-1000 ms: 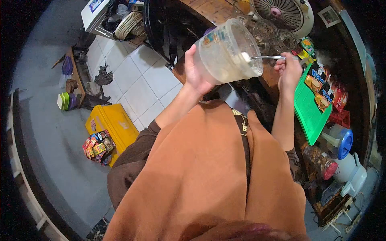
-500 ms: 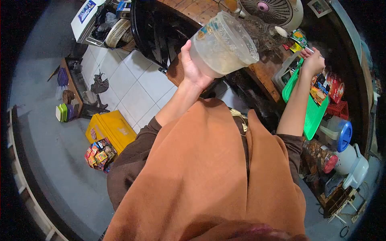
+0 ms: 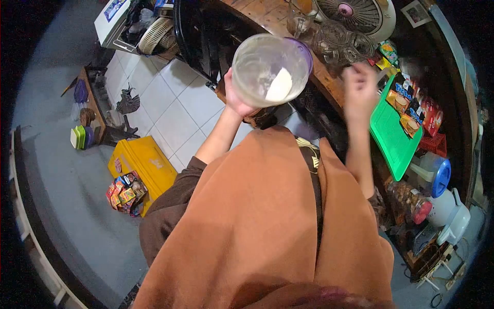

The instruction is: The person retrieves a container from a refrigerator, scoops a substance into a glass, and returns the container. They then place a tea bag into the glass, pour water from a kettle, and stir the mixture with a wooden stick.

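Note:
My left hand (image 3: 237, 95) is wrapped round the side of a clear plastic tub (image 3: 247, 67), tilted so its open mouth faces me. A heap of white powder (image 3: 280, 85) lies inside against the wall, and a purple edge shows at the tub's right. To the right, my right hand (image 3: 360, 90) is smeared by motion beside the table edge, below the glass mugs (image 3: 334, 44). Its fingers look curled, but no spoon can be made out in it.
A green tray (image 3: 393, 134) with snack packets (image 3: 409, 123) lies right of my right hand. A fan (image 3: 350, 15) stands behind the mugs. Farther down the right are a blue-lidded jug (image 3: 437, 175) and a red-lidded jar (image 3: 414, 206). A yellow box (image 3: 141, 167) is on the floor at left.
My right hand has moved left and slightly down from beside the tray; the powder-filled spoon it held over the mugs is no longer visible. The tub has turned its mouth toward me.

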### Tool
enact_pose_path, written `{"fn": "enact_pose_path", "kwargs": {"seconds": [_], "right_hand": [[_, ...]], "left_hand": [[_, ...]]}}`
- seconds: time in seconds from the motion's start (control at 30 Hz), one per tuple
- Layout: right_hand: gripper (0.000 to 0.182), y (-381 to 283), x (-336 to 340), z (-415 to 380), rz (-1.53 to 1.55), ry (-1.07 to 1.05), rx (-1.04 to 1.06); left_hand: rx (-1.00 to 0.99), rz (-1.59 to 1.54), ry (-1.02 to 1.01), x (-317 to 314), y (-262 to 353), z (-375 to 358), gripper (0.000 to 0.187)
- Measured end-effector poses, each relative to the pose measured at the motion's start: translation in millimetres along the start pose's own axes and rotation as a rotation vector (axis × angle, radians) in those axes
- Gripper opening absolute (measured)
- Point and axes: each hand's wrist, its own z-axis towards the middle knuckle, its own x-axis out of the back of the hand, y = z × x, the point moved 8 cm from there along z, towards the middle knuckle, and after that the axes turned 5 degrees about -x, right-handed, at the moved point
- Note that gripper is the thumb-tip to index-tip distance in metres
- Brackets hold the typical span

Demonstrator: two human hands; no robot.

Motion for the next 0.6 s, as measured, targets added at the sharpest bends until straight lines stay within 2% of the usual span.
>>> {"fn": "enact_pose_path", "kwargs": {"seconds": [0.07,0.13,0.17,0.23,0.27,0.33,0.37,0.4,0.43,0.47,0.53,0.6], "right_hand": [[0.052,41.0,-56.4,-16.8,-0.035,-0.142,-0.095],[0.049,88.2,-103.6,-19.6,0.078,-0.207,-0.264],[0.049,89.8,-112.8,-21.2,0.083,-0.215,-0.26],[0.041,86.3,-145.2,-30.7,0.675,-0.492,-0.303],[0.041,82.4,-143.9,-33.0,0.679,-0.495,-0.302],[0.034,45.9,-116.2,-36.4,0.445,-0.409,-0.025],[0.037,6.9,-93.0,-44.7,0.362,-0.377,0.214],[0.037,-4.3,-82.5,-48.6,0.363,-0.377,0.219],[0.043,-31.0,-78.6,-64.3,0.141,-0.427,0.525],[0.049,-48.5,-79.7,-86.6,-0.091,-0.464,0.822],[0.059,-57.5,-85.8,-106.5,-0.111,-0.583,0.806],[0.062,-56.7,-88.0,-109.4,-0.117,-0.56,0.825]], "left_hand": [[0.017,-0.037,-0.001,22.5,-1.1,-8.8,0.079],[0.186,-0.253,-0.063,36.4,-13.6,-19.4,0.082],[0.178,-0.248,-0.061,37.6,-11.8,-22.5,0.082],[0.155,-0.217,-0.051,40.9,-11.7,-28.6,0.082],[0.147,-0.203,-0.047,41.4,-12.4,-30.8,0.082],[0.134,-0.186,-0.047,37.6,-12.0,-33.3,0.082],[0.089,-0.126,-0.054,31.1,-7.7,-32.6,0.08],[0.043,-0.067,-0.061,27.3,-3.5,-31.2,0.079],[0.092,-0.209,-0.194,20.6,-4.2,-31.3,0.088],[0.096,-0.208,-0.198,16.0,-3.9,-29.6,0.088],[0.079,-0.048,-0.175,7.4,-3.5,-23.0,0.081],[0.12,-0.125,-0.147,0.4,-6.0,-17.1,0.081]]}}
